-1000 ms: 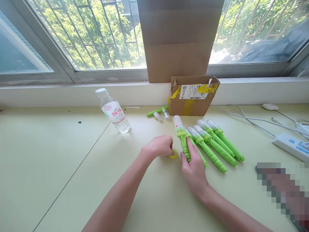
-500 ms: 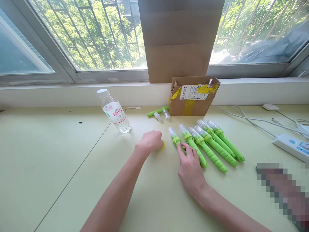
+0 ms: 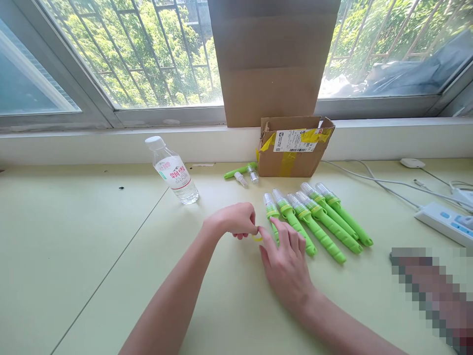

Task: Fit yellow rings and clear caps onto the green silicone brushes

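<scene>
I have the left hand (image 3: 234, 219) reaching in from the lower left, forearm slanting up the pale table (image 3: 92, 256) and wrist bent so the hand turns to the right, back uppermost. Its fingers curl under into a narrow pinch on a yellow ring (image 3: 257, 238), which shows only as a thin arc below the fingertips. From the lower right I bring the right hand (image 3: 286, 264) in palm down, its index finger stretched to the left until its tip meets, or nearly meets, the left fingertips at the ring. Its other fingers bend, slightly parted, over the leftmost green wand (image 3: 271, 212), hiding much of the handle below the clear ribbed cap; I cannot tell whether they grip it or only rest there. Five more green wands (image 3: 318, 228) lie side by side just to the right, caps pointing away from me. Beyond the hands, a labelled water bottle (image 3: 175, 173) stands to the left and a taped cardboard box (image 3: 288, 160) near the wall.
</scene>
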Demonstrator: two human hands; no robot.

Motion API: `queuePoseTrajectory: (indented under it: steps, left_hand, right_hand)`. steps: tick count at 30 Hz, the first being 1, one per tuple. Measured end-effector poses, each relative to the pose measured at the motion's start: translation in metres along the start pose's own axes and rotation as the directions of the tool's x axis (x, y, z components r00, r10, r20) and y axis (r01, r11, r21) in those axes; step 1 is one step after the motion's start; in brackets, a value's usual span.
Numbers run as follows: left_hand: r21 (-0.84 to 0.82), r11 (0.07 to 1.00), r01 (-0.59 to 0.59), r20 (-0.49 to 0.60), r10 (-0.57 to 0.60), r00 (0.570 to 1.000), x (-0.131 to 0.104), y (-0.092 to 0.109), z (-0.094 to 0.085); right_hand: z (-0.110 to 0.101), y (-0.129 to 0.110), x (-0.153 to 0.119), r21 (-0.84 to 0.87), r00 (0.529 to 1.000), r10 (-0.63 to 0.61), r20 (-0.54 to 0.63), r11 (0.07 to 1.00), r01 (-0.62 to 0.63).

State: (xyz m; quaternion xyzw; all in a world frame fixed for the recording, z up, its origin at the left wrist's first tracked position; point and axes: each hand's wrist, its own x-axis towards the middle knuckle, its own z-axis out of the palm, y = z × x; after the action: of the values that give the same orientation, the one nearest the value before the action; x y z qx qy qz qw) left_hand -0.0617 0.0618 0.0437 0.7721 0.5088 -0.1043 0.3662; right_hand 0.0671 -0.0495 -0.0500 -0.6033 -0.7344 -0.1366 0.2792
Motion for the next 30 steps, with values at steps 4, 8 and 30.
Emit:
queuePoseTrajectory:
  steps: [4, 8, 30]
  left_hand:
    - [-0.106, 0.993, -0.054, 0.113, 0.066, 0.991, -0.004, 0.002, -0.006]
    - [-0.090, 0.995, -0.038, -0.168, 0.023, 0.986, 0.000, -0.007, -0.010]
    - [0.164, 0.956, 0.243, -0.742, -0.043, 0.669, 0.109, -0.079, -0.038]
  right_hand:
    - [0.003, 0.003, 0.001, 0.094, 0.998, -0.003, -0.065, 0.996, 0.009]
    - [0.008, 0.007, 0.000, 0.109, 0.997, -0.059, -0.044, 0.992, 0.064]
    - [0.011, 0.003, -0.002, -0.006, 0.985, -0.080, 0.156, 0.997, 0.082]
